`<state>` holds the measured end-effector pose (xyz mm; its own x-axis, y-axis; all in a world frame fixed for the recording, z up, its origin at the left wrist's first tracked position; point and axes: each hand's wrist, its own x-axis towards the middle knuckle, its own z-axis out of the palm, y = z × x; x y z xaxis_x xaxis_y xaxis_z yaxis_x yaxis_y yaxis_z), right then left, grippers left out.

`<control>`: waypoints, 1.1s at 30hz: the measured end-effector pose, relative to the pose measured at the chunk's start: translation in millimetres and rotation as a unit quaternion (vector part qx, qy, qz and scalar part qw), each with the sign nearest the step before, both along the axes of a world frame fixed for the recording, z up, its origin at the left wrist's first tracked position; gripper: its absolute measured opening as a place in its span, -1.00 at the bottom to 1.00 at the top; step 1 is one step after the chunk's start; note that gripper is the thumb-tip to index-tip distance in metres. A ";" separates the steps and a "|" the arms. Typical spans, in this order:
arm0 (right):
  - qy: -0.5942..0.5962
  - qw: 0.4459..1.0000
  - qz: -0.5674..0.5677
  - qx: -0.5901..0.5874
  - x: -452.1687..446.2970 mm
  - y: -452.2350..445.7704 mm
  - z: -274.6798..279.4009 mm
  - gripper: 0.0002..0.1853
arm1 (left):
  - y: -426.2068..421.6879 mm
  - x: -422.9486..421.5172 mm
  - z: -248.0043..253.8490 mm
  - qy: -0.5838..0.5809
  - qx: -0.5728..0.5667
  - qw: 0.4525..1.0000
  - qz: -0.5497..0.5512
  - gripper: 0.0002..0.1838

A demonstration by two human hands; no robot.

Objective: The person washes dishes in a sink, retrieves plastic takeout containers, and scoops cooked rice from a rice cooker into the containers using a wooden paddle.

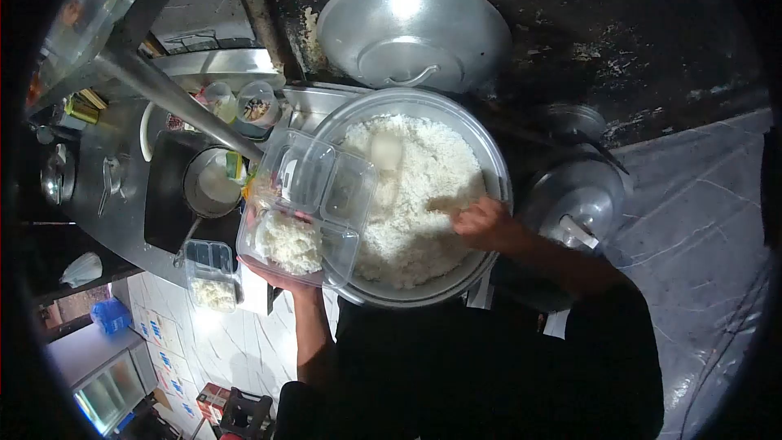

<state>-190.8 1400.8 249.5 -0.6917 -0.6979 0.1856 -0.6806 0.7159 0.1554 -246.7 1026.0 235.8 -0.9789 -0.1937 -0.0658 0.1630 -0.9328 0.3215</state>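
Observation:
A large round metal pot (500, 163) full of white rice (411, 232) stands in front of me. My left hand (281, 277) supports a clear divided plastic container (342, 232) from beneath, at the pot's left rim. One compartment of it holds a heap of rice (293, 246); the other compartments that show hold none. Over the right part of the pot, my right hand (481, 224) is closed around the handle of a spoon or paddle, whose pale head (386, 151) lies over the rice. Much of the handle is hard to make out.
A large metal lid (415, 33) leans behind the pot. At left are a pan (213, 183) with white contents, clear tubs (258, 106) and another divided container (213, 295) with rice. A metal pole (175, 102) slants across the left. Metal lidded pots (574, 195) stand at right.

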 end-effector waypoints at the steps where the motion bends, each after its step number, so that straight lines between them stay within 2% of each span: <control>1: 0.006 1.000 -0.010 -0.012 2.0 -3.6 0.6 -0.88 | 0.9 -1.5 1.1 -0.008 0.012 1.000 0.004 -0.08; 2: 0.012 0.999 -0.019 -0.024 3.7 -4.8 1.7 -0.89 | 1.9 -1.9 2.2 -0.016 0.024 1.000 0.008 -0.07; 5: -0.044 0.993 -0.029 -0.104 3.5 6.1 -12.2 -0.93 | -3.2 -3.7 -6.0 -0.028 -0.032 0.999 0.006 -0.07; 8: 0.042 0.992 0.041 -0.113 0.8 -4.5 -11.0 -0.93 | 0.8 -3.8 3.3 -0.051 -0.032 0.998 0.022 -0.07; 12: -0.179 0.966 -0.091 -0.162 -0.4 -12.5 8.8 -0.85 | 7.5 2.7 7.2 -0.028 -0.030 0.999 0.026 -0.10; 14: -0.307 0.915 -0.189 -0.180 -10.7 -25.7 64.4 -0.82 | 16.0 4.6 19.5 -0.023 -0.053 0.998 0.017 -0.17; 18: -0.417 0.810 -0.272 -0.311 -17.2 -63.9 163.0 -0.81 | 48.8 -11.6 37.7 -0.081 -0.097 0.991 0.055 -0.18; 21: -0.219 0.844 -0.180 -0.455 -4.4 -97.1 128.9 -0.54 | 80.0 -22.6 57.8 -0.134 -0.055 0.987 0.076 -0.21; 23: -0.249 0.879 -0.194 -0.358 4.8 -123.2 144.5 -0.21 | 94.0 -27.5 69.0 -0.174 -0.061 0.980 0.078 -0.24; 24: -0.202 0.920 -0.217 -0.257 9.2 -135.4 142.3 0.00 | 97.4 -29.0 65.2 -0.167 -0.042 0.983 0.068 -0.26; 27: -0.135 0.943 -0.229 -0.201 12.3 -144.7 129.5 -0.05 | 101.4 -33.3 55.7 -0.157 -0.017 0.986 0.056 -0.26; 30: -0.152 0.951 -0.186 -0.195 6.4 -129.5 146.4 -0.08 | 97.3 -33.9 55.3 -0.148 -0.026 0.988 0.028 -0.23; 33: -0.193 0.938 -0.197 -0.211 2.5 -119.4 173.1 -0.05 | 90.0 -38.8 61.1 -0.108 -0.032 0.994 0.005 -0.19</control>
